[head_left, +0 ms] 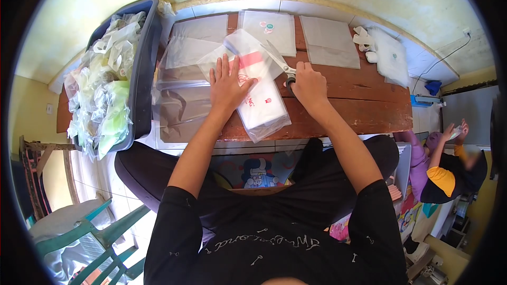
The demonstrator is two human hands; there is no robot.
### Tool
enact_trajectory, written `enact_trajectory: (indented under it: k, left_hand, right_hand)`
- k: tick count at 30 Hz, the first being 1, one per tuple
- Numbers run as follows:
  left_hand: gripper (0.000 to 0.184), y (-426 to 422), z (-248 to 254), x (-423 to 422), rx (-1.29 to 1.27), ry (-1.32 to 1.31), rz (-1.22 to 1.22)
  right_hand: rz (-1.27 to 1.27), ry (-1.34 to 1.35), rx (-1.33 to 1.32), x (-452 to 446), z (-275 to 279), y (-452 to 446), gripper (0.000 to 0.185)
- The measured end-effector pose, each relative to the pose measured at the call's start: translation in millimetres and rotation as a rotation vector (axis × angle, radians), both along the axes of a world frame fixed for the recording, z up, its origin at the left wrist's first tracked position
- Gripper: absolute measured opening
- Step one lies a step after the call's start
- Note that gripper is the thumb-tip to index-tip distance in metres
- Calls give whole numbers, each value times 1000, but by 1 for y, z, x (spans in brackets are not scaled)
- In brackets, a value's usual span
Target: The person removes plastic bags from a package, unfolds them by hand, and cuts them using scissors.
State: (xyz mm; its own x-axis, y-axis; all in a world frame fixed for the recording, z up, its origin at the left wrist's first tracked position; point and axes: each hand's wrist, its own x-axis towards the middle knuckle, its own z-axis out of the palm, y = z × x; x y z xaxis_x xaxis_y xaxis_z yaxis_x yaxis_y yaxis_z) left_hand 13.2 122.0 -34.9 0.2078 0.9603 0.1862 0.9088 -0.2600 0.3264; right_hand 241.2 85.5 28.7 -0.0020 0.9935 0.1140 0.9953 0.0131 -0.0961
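A pack of white plastic bags with red print (264,106), in a clear wrapper, lies at a slant near the front edge of the wooden table. My left hand (228,85) rests flat on its left side with the fingers spread. My right hand (310,85) is closed around the handles of a pair of scissors (281,59). The blades point away from me and to the left, over the pack's upper right side. Whether the blades touch the wrapper I cannot tell. Clear plastic sheets (182,97) lie to the left of the pack.
At the left stands a dark grey bin (145,68) heaped with plastic bags (108,74). Flat clear bags (330,42) lie along the table's (351,108) far side. A white stack of bags (390,55) sits at the right end. Two people (441,171) are at the far right.
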Motion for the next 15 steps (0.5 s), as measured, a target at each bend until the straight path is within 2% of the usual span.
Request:
enact_trajectory:
  k: [8, 15]
  left_hand:
    - [88, 0, -1, 0, -10, 3, -1]
    - [90, 0, 1, 0, -19, -11, -5]
  right_hand:
    - [-16, 2, -29, 8, 2, -8, 40]
    - [7, -11, -3, -5, -1, 12, 34]
